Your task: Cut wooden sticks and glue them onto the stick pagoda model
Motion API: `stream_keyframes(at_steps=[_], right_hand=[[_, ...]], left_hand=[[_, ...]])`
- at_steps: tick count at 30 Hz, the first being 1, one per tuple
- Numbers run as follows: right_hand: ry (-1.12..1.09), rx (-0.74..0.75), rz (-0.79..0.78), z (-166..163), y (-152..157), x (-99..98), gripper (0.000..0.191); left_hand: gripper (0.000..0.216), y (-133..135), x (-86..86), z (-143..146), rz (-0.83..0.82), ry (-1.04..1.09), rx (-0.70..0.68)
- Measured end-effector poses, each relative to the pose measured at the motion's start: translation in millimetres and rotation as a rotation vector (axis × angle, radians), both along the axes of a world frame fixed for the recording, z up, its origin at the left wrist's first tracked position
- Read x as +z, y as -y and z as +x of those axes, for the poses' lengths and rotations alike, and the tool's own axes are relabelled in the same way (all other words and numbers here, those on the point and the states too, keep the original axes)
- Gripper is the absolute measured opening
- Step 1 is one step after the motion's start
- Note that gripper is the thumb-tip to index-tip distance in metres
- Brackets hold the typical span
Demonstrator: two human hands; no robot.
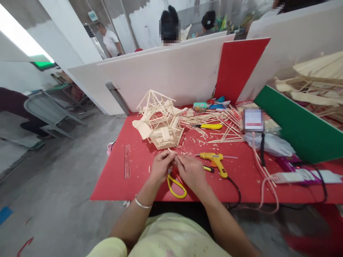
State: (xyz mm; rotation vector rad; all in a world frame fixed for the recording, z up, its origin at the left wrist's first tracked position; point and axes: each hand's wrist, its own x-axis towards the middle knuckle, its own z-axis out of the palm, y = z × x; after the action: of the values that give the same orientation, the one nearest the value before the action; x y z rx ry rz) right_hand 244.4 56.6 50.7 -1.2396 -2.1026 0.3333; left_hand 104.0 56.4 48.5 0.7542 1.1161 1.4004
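My left hand [161,166] and my right hand [190,170] meet over the front of the red table, fingers pinched together. A short pale wooden stick [169,150] pokes up from the left fingertips. What the right fingers pinch is hidden behind them. Just beyond my hands stands a model pavilion [163,121] built of thin wooden sticks, with an open-framed pointed roof. Under my hands lie scissors [177,191] with a yellow handle loop. To the right rests a yellow glue gun [215,160] with a glue stick in its back, and a yellow-black cutter [208,169] lies partly behind my right hand.
Loose wooden sticks [222,121] are heaped at the back, with a yellow utility knife [211,126] among them. A clear ruler [127,161] lies on the left. Cables [268,182] and plastic bags [270,144] crowd the right. White boards [160,78] wall the back; people are beyond.
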Motion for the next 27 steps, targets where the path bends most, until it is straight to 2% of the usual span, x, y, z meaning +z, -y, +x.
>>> stream_keyframes(at_steps=[3, 7, 9, 12, 17, 20, 23, 25, 27], right_hand=[[0.097, -0.104, -0.066, 26.5, -7.4, -20.2, 0.030], [0.302, -0.472, -0.229, 79.2, -15.4, -47.9, 0.033], [0.406, -0.596, -0.338, 99.8, -18.5, -56.3, 0.040], [0.486, -0.657, -0.507, 116.3, -25.1, -61.8, 0.050], [0.449, -0.662, -0.741, 128.0, -41.9, -67.1, 0.056], [0.354, -0.615, -0.734, 136.0, -44.9, -71.7, 0.050], [0.162, -0.619, -0.638, 138.0, -38.4, -67.5, 0.040], [0.010, -0.661, -0.551, 131.8, -31.3, -53.3, 0.037], [-0.134, -0.690, -0.467, 118.7, -24.8, -28.8, 0.036]], left_hand=[[0.037, -5.8, 4.8, -10.9, 0.032, 0.037, 0.038], [0.038, -14.3, 9.0, -37.3, 0.043, 0.064, 0.044], [0.040, -19.2, 7.1, -50.3, 0.027, 0.102, 0.027], [0.043, -28.0, -0.8, -65.5, -0.007, 0.152, -0.008], [0.042, -42.4, -13.6, -75.5, -0.018, 0.149, 0.002], [0.043, -48.2, -15.5, -74.8, -0.014, 0.113, 0.029], [0.043, -52.3, -14.3, -72.2, 0.001, 0.055, 0.026], [0.042, -54.8, -12.8, -70.4, 0.002, 0.022, 0.020], [0.042, -57.3, -11.4, -68.9, 0.007, 0.011, 0.019]])
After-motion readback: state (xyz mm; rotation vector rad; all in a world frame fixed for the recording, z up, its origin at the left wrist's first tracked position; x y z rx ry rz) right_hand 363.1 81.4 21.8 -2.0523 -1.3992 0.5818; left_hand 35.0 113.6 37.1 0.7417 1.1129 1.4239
